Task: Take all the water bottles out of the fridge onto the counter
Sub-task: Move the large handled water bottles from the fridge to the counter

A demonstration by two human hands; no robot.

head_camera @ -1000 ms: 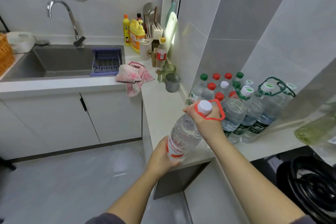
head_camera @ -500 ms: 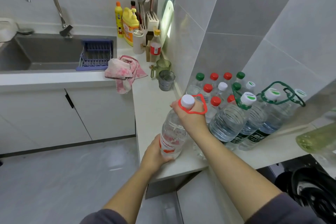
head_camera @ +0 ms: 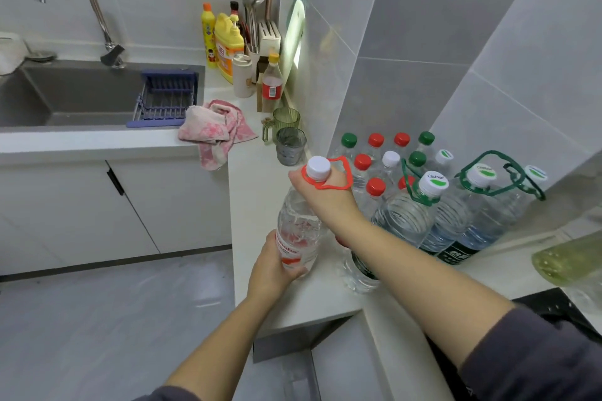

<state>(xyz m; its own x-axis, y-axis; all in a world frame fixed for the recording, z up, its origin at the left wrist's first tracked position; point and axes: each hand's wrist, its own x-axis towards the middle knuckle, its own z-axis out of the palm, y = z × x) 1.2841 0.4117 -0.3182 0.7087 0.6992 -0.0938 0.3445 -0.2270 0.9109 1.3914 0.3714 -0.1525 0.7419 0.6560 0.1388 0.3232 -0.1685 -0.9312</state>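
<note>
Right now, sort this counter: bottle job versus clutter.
Job: red-handled water bottle held by left hand and right hand; small capped bottles; green-handled jugs; counter.
Clutter: pink cloth; green cup; grey cup; yellow detergent; blue rack.

White cap [head_camera: 435, 182] of the nearest large bottle: "Cestbon" in blue print above a green mark. Neighbouring cap [head_camera: 484, 172]: similar print, too small to read. Dark label [head_camera: 455, 253] at a large bottle's foot: white Chinese characters. Red-labelled bottle [head_camera: 298, 231]: white lettering, partly covered by the left hand [head_camera: 270, 273], illegible. Yellow detergent bottle [head_camera: 228, 49]: red characters, illegible.
</note>
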